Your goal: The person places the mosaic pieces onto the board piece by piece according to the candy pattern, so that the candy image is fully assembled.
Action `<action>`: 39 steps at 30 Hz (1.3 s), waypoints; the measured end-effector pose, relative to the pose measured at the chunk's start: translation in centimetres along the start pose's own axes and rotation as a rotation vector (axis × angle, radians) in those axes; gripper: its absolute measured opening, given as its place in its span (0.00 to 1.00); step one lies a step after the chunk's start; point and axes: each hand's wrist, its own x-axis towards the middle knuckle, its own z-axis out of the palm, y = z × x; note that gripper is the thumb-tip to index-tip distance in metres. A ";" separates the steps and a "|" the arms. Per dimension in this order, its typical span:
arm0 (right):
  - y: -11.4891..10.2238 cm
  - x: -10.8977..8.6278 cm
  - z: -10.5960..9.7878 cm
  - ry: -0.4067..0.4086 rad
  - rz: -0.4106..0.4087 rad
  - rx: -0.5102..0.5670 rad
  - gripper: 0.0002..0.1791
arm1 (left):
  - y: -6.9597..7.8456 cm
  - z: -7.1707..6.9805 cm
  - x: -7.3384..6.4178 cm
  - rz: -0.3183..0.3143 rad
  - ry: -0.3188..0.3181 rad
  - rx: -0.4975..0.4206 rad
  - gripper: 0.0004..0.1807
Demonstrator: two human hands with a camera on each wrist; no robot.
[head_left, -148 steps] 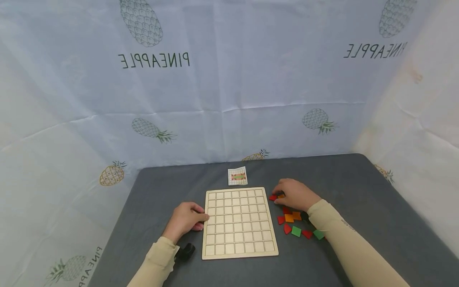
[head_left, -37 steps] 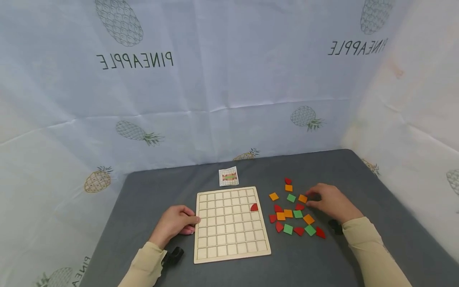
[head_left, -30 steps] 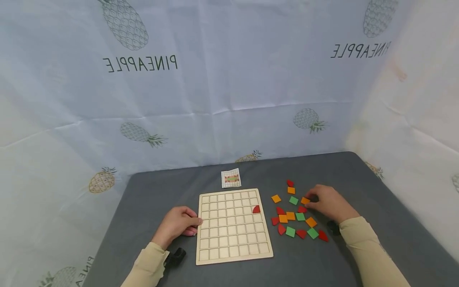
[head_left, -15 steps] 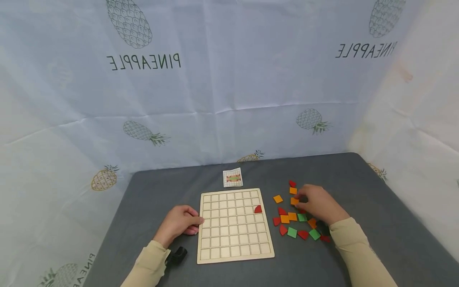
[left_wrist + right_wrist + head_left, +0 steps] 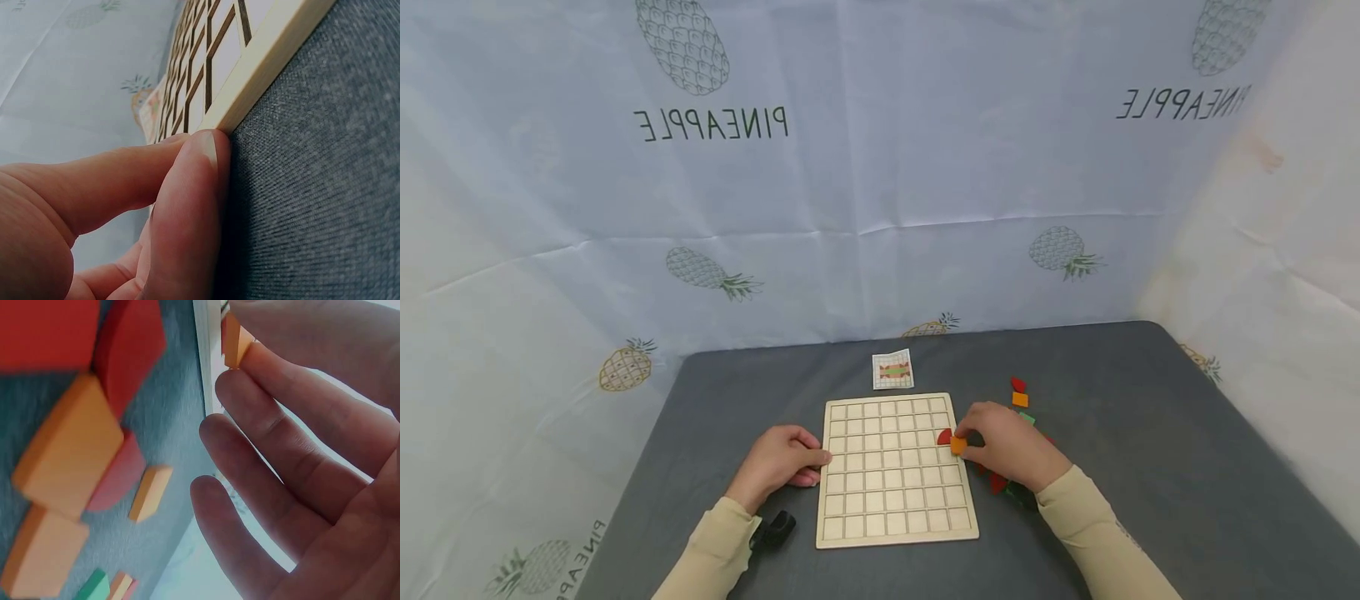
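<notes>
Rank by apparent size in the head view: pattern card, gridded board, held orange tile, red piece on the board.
1. Gridded board
2. Pattern card
3. Held orange tile and red piece: too alike to rank.

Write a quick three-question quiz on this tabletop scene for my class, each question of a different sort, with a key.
1. Multiple choice: What is the right hand pinching?
A) a green square tile
B) an orange square tile
C) a white paper card

2. True or false: In the head view, the left hand touches the right edge of the pale wooden grid board.

3. Fill the gap: In the head view, the red quarter-round tile lies in the board's ____ column.

Key
1. B; the tile is between thumb and fingertip.
2. False; it touches the left edge.
3. Rightmost.
</notes>
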 end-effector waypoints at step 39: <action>-1.0 0.1 1.7 0.047 -0.129 -0.071 0.12 | -0.1 0.0 0.0 0.013 -0.001 -0.001 0.15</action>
